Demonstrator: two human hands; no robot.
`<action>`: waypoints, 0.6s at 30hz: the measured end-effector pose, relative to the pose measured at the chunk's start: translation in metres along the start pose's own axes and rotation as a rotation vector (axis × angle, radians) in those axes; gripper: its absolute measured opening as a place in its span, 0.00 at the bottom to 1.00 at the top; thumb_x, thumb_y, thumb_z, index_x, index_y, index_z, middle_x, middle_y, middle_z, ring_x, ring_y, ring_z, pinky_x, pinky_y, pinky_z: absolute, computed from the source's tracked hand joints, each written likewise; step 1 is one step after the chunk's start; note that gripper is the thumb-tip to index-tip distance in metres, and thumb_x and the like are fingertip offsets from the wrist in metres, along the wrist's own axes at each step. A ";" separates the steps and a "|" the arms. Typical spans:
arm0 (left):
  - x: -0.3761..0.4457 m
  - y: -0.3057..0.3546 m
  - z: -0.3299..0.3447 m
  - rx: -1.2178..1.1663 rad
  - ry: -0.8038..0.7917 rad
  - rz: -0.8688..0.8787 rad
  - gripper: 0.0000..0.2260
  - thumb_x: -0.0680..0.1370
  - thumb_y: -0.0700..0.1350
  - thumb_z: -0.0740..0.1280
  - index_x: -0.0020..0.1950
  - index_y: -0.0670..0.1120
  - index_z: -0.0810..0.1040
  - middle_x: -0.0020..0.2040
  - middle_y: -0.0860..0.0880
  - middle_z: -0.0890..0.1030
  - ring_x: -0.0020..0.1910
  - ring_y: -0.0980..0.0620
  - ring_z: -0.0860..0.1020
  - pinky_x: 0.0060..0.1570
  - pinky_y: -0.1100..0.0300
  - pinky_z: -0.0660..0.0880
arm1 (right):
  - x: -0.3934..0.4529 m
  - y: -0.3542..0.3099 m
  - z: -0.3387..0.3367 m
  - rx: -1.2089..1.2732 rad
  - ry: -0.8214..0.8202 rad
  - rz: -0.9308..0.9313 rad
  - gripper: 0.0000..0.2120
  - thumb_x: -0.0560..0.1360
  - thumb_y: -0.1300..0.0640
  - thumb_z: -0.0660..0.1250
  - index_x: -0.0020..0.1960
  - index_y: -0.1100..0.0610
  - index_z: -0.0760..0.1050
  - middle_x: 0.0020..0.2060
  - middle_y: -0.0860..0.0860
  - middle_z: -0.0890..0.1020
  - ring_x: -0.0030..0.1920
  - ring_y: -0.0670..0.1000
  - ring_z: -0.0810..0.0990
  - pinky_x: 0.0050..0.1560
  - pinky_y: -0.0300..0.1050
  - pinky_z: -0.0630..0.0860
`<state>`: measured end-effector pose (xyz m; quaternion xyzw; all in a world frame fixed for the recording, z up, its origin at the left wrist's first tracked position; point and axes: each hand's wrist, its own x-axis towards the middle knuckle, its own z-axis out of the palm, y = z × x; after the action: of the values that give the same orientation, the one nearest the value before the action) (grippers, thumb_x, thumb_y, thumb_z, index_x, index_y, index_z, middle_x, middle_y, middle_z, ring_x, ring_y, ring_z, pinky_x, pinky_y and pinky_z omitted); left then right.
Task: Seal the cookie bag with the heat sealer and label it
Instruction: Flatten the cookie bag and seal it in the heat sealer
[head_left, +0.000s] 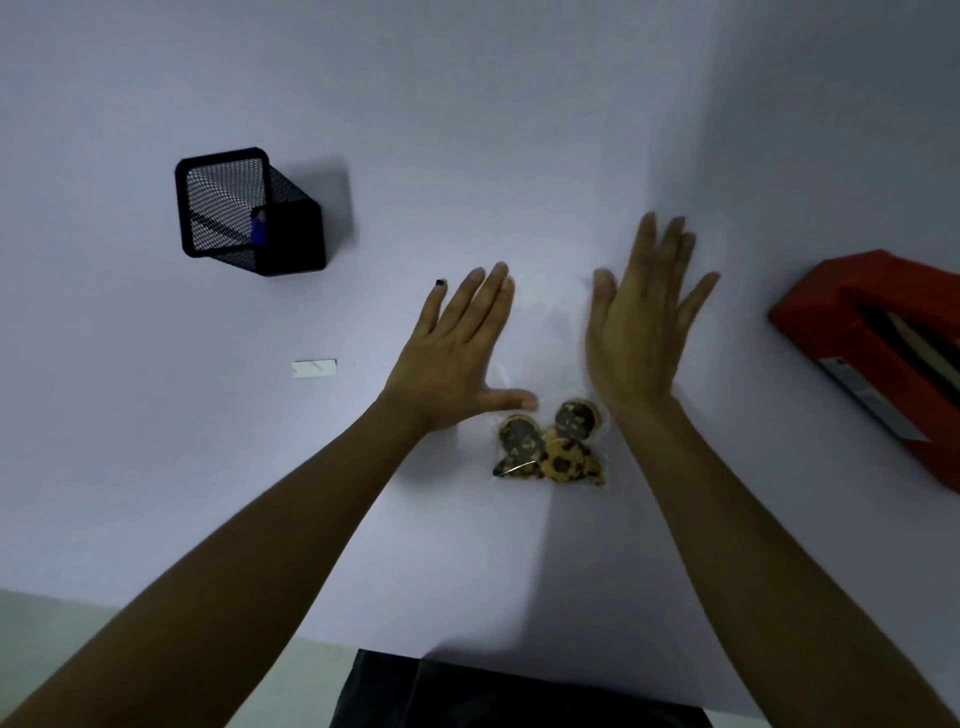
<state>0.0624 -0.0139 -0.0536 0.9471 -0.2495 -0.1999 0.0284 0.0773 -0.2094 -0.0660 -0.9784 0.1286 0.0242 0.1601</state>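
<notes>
A clear cookie bag (553, 447) holding several chocolate-chip cookies lies flat on the white table (467, 130), its empty upper part stretching away between my hands. My left hand (457, 353) hovers palm down with fingers spread, its thumb tip just above the cookies at the bag's left side. My right hand (639, 327) is raised and open over the bag's right side, holding nothing. A red heat sealer (878, 353) sits at the right edge. A small white label (314, 368) lies to the left of my left hand.
A black mesh pen holder (249, 208) with a blue-capped pen stands at the back left. The table's near edge runs across the bottom of the view, with a dark garment below it.
</notes>
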 end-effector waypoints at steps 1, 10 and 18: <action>0.000 0.000 0.000 0.002 0.002 0.000 0.53 0.68 0.78 0.51 0.78 0.42 0.42 0.80 0.44 0.42 0.79 0.46 0.41 0.76 0.44 0.42 | -0.010 0.000 -0.001 -0.001 -0.037 -0.067 0.32 0.81 0.43 0.50 0.78 0.57 0.45 0.78 0.60 0.51 0.78 0.59 0.48 0.74 0.67 0.44; 0.001 -0.001 -0.002 -0.023 -0.015 -0.003 0.53 0.68 0.78 0.50 0.78 0.43 0.40 0.80 0.45 0.40 0.78 0.46 0.40 0.76 0.44 0.41 | -0.028 0.051 -0.026 -0.093 -0.251 -0.166 0.55 0.67 0.24 0.57 0.77 0.55 0.36 0.78 0.60 0.42 0.77 0.59 0.39 0.74 0.63 0.38; 0.001 -0.001 -0.004 -0.047 -0.023 -0.016 0.54 0.67 0.78 0.52 0.78 0.43 0.39 0.79 0.45 0.39 0.78 0.47 0.38 0.76 0.43 0.42 | -0.025 0.071 -0.042 -0.032 -0.339 -0.163 0.61 0.61 0.24 0.65 0.77 0.52 0.35 0.78 0.57 0.41 0.77 0.56 0.39 0.76 0.58 0.40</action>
<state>0.0652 -0.0138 -0.0508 0.9457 -0.2377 -0.2167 0.0461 0.0352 -0.2817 -0.0461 -0.9699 0.0200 0.1776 0.1651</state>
